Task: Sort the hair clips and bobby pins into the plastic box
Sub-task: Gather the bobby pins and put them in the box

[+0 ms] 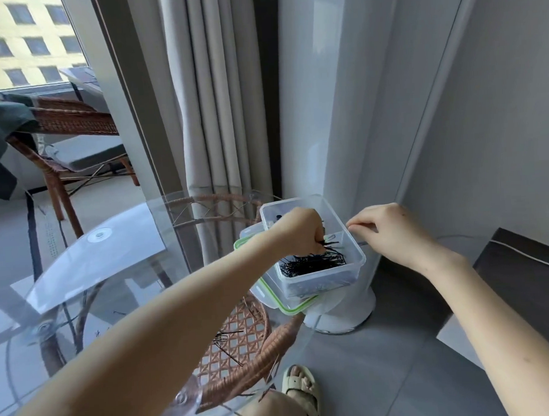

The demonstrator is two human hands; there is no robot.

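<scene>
A clear plastic box [350,236] stands on its green-rimmed lid [287,308] at the far right edge of the round glass table [90,272]. A heap of black bobby pins [313,264] fills its near end. My left hand [299,232] reaches down into the box, fingers pinched on a few black bobby pins at the top of the heap. My right hand [390,231] rests at the box's right rim, fingers curled on the edge. A few loose bobby pins [225,339] lie on the glass nearer me.
The glass top sits on a wicker frame [273,343]. A white pedestal column [333,142] and grey curtain [218,94] stand right behind the box. A wicker chair [68,122] is beyond the window at left. My sandalled foot [301,386] is below the table edge.
</scene>
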